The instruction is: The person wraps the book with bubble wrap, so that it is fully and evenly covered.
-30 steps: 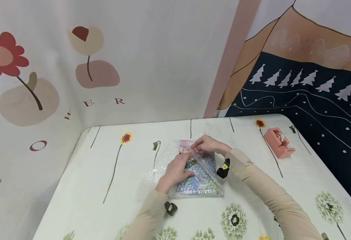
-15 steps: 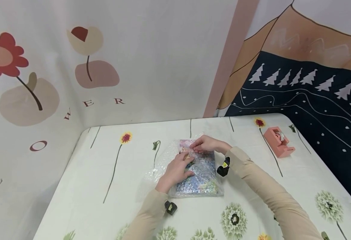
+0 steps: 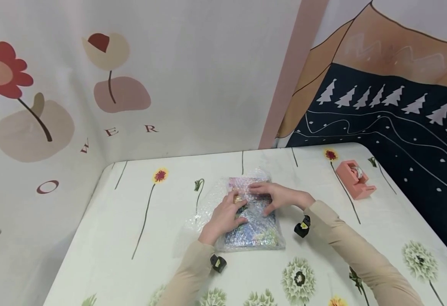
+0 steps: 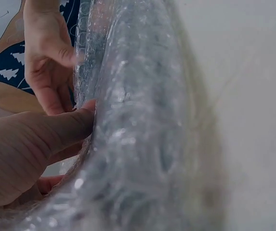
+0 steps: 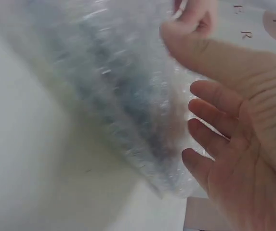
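Note:
A flat rectangular item with a colourful printed cover [image 3: 252,233] lies on the table, wrapped in clear bubble wrap [image 3: 204,212]. My left hand [image 3: 223,216] rests on its left half, fingers spread and pressing the wrap down. In the left wrist view the left thumb [image 4: 70,127] presses against the bubbly layer. My right hand [image 3: 278,197] is over the upper right part, fingers extended and thumb apart. The right wrist view has the right hand's fingers [image 5: 215,115] relaxed along the wrap's edge. Folded bubble wrap veils much of the printed cover.
A pink tape dispenser [image 3: 355,180] with a roll of tape stands at the back right of the table. The tabletop [image 3: 105,255] has a white cloth with printed flowers. Patterned curtains [image 3: 208,85] rise behind it and on the right.
My right hand has let go of the wrap's edge, opened its fingers and shifted slightly right and down. The wrap lies folded over the cover. My left hand stays nearly in place.

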